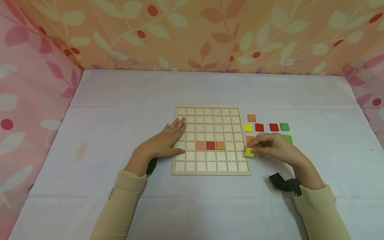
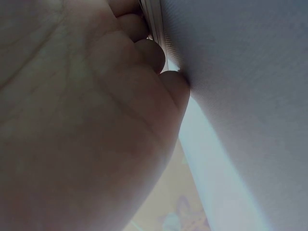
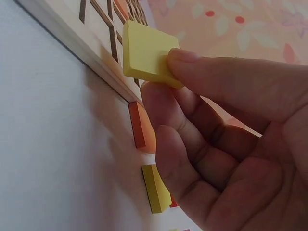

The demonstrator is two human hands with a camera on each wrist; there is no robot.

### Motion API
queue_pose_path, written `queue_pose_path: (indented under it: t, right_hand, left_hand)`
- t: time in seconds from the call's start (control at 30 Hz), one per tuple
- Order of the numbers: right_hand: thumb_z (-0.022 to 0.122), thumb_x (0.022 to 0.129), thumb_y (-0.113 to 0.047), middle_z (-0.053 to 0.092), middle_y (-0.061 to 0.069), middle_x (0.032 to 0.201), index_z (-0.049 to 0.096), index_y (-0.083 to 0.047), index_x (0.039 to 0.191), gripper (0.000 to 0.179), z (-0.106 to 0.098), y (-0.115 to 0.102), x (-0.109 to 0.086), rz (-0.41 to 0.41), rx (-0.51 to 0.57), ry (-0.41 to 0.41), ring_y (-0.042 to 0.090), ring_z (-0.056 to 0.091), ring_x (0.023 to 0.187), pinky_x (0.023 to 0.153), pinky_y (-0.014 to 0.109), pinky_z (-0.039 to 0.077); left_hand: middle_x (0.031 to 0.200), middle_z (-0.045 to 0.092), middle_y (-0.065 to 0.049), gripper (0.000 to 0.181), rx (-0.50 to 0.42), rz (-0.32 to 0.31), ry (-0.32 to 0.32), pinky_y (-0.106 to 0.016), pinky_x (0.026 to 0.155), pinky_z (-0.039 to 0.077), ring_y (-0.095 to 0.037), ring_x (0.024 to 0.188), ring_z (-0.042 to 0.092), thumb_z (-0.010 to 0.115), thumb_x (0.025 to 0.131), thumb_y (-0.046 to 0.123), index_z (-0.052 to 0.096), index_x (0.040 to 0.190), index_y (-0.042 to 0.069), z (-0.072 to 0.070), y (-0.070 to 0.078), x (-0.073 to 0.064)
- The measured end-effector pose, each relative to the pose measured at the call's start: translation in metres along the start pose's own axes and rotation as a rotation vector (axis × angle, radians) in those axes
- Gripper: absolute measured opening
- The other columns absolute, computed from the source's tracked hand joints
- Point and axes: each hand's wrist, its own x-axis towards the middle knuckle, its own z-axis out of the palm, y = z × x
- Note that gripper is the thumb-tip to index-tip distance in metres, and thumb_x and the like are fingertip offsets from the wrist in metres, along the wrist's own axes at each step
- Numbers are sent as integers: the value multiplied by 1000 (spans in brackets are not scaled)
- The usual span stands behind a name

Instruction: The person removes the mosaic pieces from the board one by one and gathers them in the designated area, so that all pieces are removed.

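Observation:
My left hand (image 1: 165, 141) rests with its fingers spread on the left edge of a wooden grid board (image 1: 211, 173). In the left wrist view its fingertips meet the board's edge. Between thumb and fingers, my right hand (image 1: 277, 148) pinches a yellow square tile (image 3: 148, 50), raised just above the board's right rim. Inside the grid, a red tile (image 1: 211, 145) sits between an orange tile (image 1: 200, 145) and a second orange tile (image 1: 220, 145), all in one row. Partly covered by the right hand, another orange tile (image 1: 249, 139) lies beside the board.
Right of the board lie loose tiles: an orange one (image 1: 251, 118), a yellow one (image 1: 248, 128), two red ones (image 1: 259, 127) and two green ones (image 1: 284, 126). White cloth (image 1: 192, 206) covers the table, with patterned fabric (image 1: 192, 36) standing behind and at the sides.

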Motion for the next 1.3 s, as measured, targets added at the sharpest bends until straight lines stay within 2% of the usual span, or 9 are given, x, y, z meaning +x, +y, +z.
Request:
queue_pose_path:
  t: [0.6,0.83,1.03,1.3]
  right_hand:
    - [72,82,-5,67,-2,92,73,-13,91,12,-7,5,-3,34,-75,5,9,58,81,69,19,49]
    - [72,81,-1,67,-3,89,74,-12,92,15,-4,6,-1,43,-135,1,8,60,76,67,20,50]
    - [72,80,-2,68,-2,92,73,-10,93,15,-3,5,0,67,-193,14,8,60,78,67,20,50]
    - [73,80,-1,68,0,94,72,-8,93,15,-4,4,-1,44,-155,27,7,62,78,68,19,51]
  left_hand:
    - [157,-8,-12,87,-8,7,9,-48,114,1,-26,143,-11,63,91,28,6,149,-2,-1,1,-2]
    - [157,-7,-14,87,-11,14,19,-49,114,1,-28,143,-10,64,91,27,7,149,-3,-1,1,-2]
    - [157,-8,-14,87,-10,9,15,-48,114,1,-27,143,-10,64,90,27,6,149,-3,-2,3,-2]
    - [157,-7,-13,87,-10,2,12,-48,114,1,-27,143,-11,64,90,27,6,149,-3,-3,4,-2]
